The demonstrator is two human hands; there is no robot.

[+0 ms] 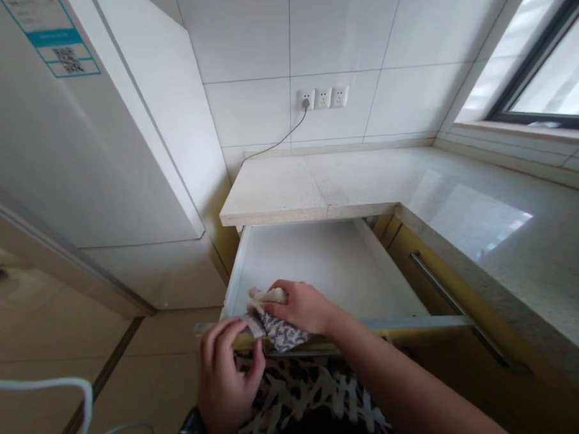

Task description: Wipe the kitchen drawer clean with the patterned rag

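Your right hand (300, 304) is gripping the patterned cloth (284, 333) over the drawer front (431, 323), left of middle; your left hand (229, 367) is sitting half-curled just left, can't tell if it's pinching anything.

A lone camera worn on the head looks forward and down, close above the left hand (228, 370) at seven o'clock and the right hand (300, 306) at six. The worktop (364, 175) sweeps from twelve to four; the tiled wall (248, 39) faces the lens farther off at twelve, a window (557, 80) at two, a tall white unit (85, 149) at ten.
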